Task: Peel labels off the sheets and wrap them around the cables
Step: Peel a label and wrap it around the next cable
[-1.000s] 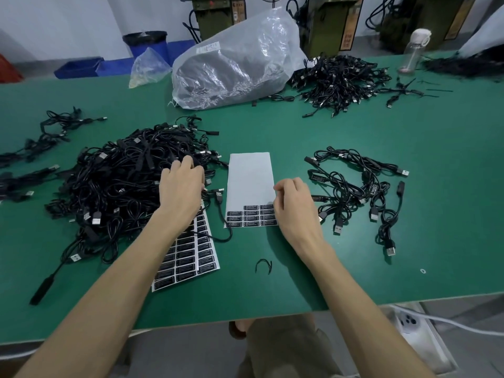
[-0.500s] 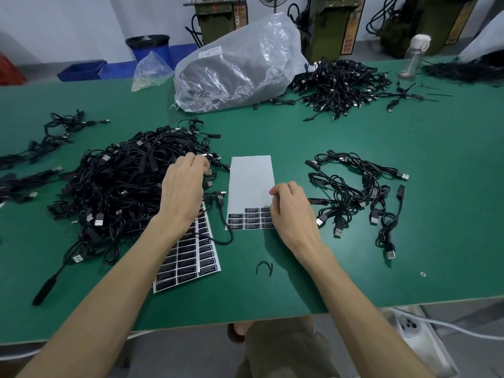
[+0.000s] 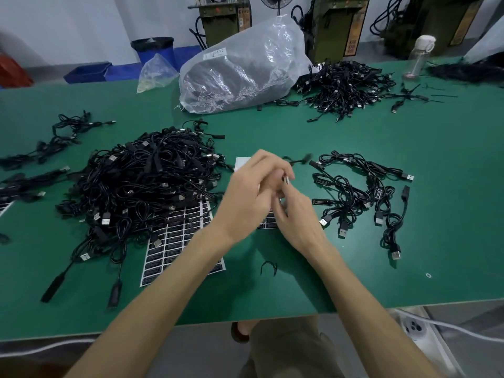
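At centre of the surface point(image 3: 409, 268), above the near-spent label sheet point(image 3: 242, 162): left hand point(image 3: 251, 192), curled round one cable point(image 3: 298, 160), lifted clear for wrapping. Right hand point(image 3: 297, 216), fingers pinching the same cable; label not discernible. Cable pile point(image 3: 141, 181) at left, within reach; smaller cable group point(image 3: 362, 197) at right, likely set apart as finished.

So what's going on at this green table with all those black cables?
A person is labelling cables by hand. The left hand and right hand meet above a mostly used label sheet, holding one black cable between them; blur hides whether a label is on it. A big tangled pile lies to the left, partly over a fuller label sheet, and a smaller bunch lies to the right.
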Tool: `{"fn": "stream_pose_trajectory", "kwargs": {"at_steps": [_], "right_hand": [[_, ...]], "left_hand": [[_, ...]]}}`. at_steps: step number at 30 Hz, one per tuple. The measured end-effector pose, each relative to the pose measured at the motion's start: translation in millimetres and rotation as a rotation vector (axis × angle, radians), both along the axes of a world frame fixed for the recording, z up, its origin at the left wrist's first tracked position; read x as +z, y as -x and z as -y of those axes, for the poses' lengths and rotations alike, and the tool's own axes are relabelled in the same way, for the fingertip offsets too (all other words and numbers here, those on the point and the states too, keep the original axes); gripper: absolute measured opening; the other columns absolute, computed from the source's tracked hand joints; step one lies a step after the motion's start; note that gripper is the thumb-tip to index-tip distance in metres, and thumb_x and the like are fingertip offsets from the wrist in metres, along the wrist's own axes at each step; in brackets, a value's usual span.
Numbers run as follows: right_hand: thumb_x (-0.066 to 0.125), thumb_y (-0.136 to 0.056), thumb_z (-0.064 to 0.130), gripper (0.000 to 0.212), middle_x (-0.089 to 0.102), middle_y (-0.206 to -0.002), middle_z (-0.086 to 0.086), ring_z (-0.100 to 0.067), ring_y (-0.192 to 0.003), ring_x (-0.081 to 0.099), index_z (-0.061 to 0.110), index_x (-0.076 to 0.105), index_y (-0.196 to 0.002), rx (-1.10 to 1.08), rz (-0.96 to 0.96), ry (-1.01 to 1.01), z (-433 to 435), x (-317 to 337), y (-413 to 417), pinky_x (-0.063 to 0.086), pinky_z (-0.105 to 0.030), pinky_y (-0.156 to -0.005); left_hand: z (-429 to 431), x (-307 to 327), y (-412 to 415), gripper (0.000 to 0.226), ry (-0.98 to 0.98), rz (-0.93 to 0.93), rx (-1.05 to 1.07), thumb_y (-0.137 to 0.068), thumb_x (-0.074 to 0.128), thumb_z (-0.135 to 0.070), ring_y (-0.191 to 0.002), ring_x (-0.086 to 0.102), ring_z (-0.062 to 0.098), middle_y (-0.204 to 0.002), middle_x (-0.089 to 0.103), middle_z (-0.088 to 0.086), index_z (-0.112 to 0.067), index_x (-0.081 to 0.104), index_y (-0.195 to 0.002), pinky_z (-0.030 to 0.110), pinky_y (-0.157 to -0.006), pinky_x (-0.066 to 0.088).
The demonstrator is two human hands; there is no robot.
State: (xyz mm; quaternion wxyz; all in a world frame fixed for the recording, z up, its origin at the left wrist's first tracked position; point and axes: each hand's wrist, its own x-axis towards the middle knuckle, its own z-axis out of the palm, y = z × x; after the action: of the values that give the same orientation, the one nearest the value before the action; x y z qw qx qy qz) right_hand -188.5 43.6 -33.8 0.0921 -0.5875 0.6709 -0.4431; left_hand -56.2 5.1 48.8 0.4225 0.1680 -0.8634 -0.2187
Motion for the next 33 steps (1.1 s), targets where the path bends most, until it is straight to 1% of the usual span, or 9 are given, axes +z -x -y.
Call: {"fn": "stream_pose_trajectory", "kwargs": {"at_steps": [4,6,8,14,20,23,27,30,33], "right_hand": [[0.044,-0.107,0.014,0.024,0.061,-0.072,-0.005,-0.009,-0.061,0.052,0.005,0.054,-0.088,-0.04,0.285,0.107,-3,5,9,0.044,-0.03,-0.059],[0.041,-0.107,0.004,0.025,0.073,-0.091,-0.014,-0.023,-0.076,0.067,-0.004,0.062,-0.097,-0.012,0.513,0.125,-4,11,13,0.056,-0.041,-0.067],[0.038,-0.107,0.001,0.028,0.078,-0.103,-0.012,-0.022,-0.082,0.072,-0.005,0.066,-0.108,0.035,0.7,0.124,-5,14,15,0.058,-0.034,-0.068],[0.046,-0.109,0.011,0.021,0.075,-0.093,-0.016,-0.025,-0.077,0.071,0.001,0.063,-0.116,0.047,0.836,0.135,-3,11,16,0.059,-0.034,-0.07],[0.048,-0.109,0.019,0.021,0.062,-0.063,0.0,-0.023,-0.051,0.056,0.01,0.067,-0.106,0.05,0.664,0.078,-2,6,19,0.049,-0.034,-0.053],[0.051,-0.108,0.023,0.02,0.061,-0.061,0.001,-0.014,-0.048,0.052,0.021,0.071,-0.101,0.072,0.386,0.018,-1,2,13,0.045,-0.028,-0.052],[0.051,-0.109,0.025,0.026,0.054,-0.063,0.007,-0.013,-0.056,0.046,0.037,0.058,-0.087,0.07,0.059,-0.015,0,2,5,0.045,-0.039,-0.058],[0.049,-0.11,0.026,0.022,0.055,-0.076,0.005,-0.022,-0.07,0.052,0.018,0.066,-0.099,0.073,-0.094,-0.04,-1,1,4,0.049,-0.046,-0.067],[0.049,-0.109,0.027,0.023,0.061,-0.088,-0.001,-0.028,-0.08,0.058,0.016,0.069,-0.113,0.066,-0.191,-0.062,-2,-1,2,0.048,-0.043,-0.068]], "left_hand": [[-6,-29,-5,0.019,-0.286,0.02,-0.034,-0.105,0.053,-0.001,-0.097,0.063,0.022,-0.106,0.064,0.008,-0.001,0.071,-0.1,0.045,-0.09,0.054],[-6,-41,-12,0.015,-0.451,-0.005,0.003,-0.103,0.059,-0.005,-0.098,0.065,0.021,-0.106,0.066,0.006,-0.004,0.073,-0.1,0.046,-0.091,0.056],[-5,-52,-17,0.01,-0.582,-0.021,0.017,-0.099,0.064,-0.003,-0.093,0.067,0.02,-0.105,0.068,0.007,-0.004,0.074,-0.099,0.043,-0.088,0.058],[-4,-66,-19,0.018,-0.692,0.005,-0.074,-0.094,0.067,0.006,-0.087,0.071,0.017,-0.107,0.07,0.005,-0.01,0.075,-0.096,0.032,-0.08,0.057],[10,-53,-20,0.012,-0.647,-0.081,0.1,-0.103,0.062,-0.015,-0.081,0.076,0.018,-0.101,0.076,-0.004,-0.02,0.073,-0.105,0.04,-0.065,0.054],[23,-44,-16,0.014,-0.732,-0.11,0.155,-0.104,0.061,-0.025,-0.069,0.069,0.015,-0.095,0.073,-0.006,-0.018,0.071,-0.11,0.024,-0.057,0.047],[31,-43,-8,0.011,-0.705,-0.04,0.167,-0.098,0.07,-0.023,-0.06,0.062,0.015,-0.083,0.074,-0.002,-0.012,0.071,-0.1,0.02,-0.054,0.044],[32,-47,-5,0.012,-0.749,-0.08,0.179,-0.094,0.075,-0.018,-0.059,0.063,0.01,-0.083,0.074,0.001,-0.007,0.07,-0.096,0.017,-0.053,0.044],[33,-50,-7,0.012,-0.867,-0.146,0.141,-0.094,0.075,-0.017,-0.062,0.066,0.011,-0.08,0.072,0.0,-0.006,0.071,-0.096,0.018,-0.049,0.044]]}}
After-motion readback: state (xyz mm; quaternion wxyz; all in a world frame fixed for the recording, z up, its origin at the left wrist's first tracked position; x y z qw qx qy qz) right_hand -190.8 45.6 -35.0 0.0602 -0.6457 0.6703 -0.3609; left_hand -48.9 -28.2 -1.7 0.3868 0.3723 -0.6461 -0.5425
